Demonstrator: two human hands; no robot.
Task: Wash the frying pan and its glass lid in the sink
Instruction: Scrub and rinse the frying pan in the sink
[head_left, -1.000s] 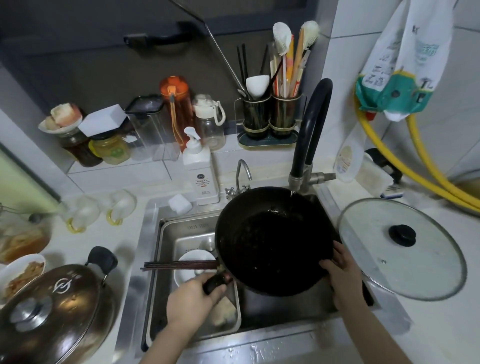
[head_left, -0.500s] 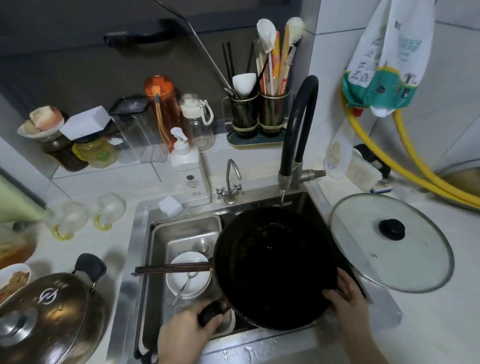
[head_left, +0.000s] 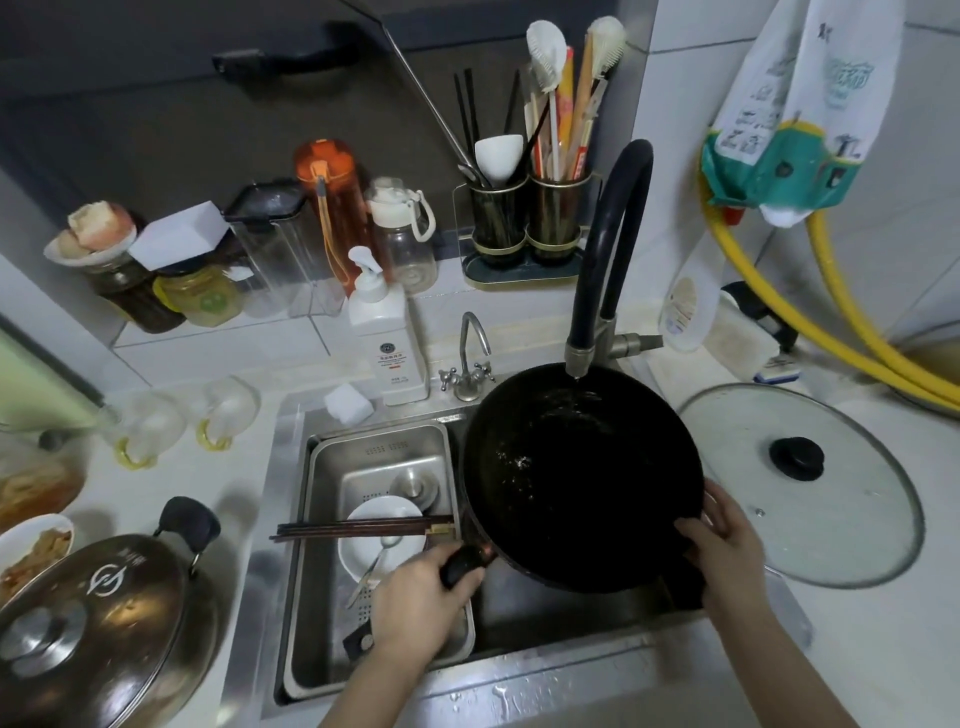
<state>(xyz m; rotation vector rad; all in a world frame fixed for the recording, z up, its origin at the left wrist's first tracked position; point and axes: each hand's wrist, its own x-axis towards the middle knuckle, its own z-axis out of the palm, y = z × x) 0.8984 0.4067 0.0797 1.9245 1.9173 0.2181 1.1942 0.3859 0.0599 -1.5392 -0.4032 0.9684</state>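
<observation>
**Mia:** From the head camera, where was the big round black frying pan (head_left: 582, 478)?

**Sam:** It was held over the right side of the shiny steel sink (head_left: 545, 670), tipped a bit, under the tall black bendy tap (head_left: 613, 244). The left hand (head_left: 415, 608) was wrapped tight round the pan's dark handle. The right hand (head_left: 727, 545) gripped the near right rim, fingers curled over the edge.

**Mia:** And the round glass lid with the black knob (head_left: 800, 483)?

**Sam:** It lay flat on the white counter, just right of the sink, not washed yet, I think.

**Mia:** What could have gone wrong?

**Sam:** The pan looked wet, so the right hand could have slipped off the rim. Then the pan might have dropped. On the left, the small white bowl (head_left: 384, 535) with dark wooden chopsticks (head_left: 358, 527) across it sat very near. The pan could have bumped them. A swing to the right might have knocked the lid.
</observation>
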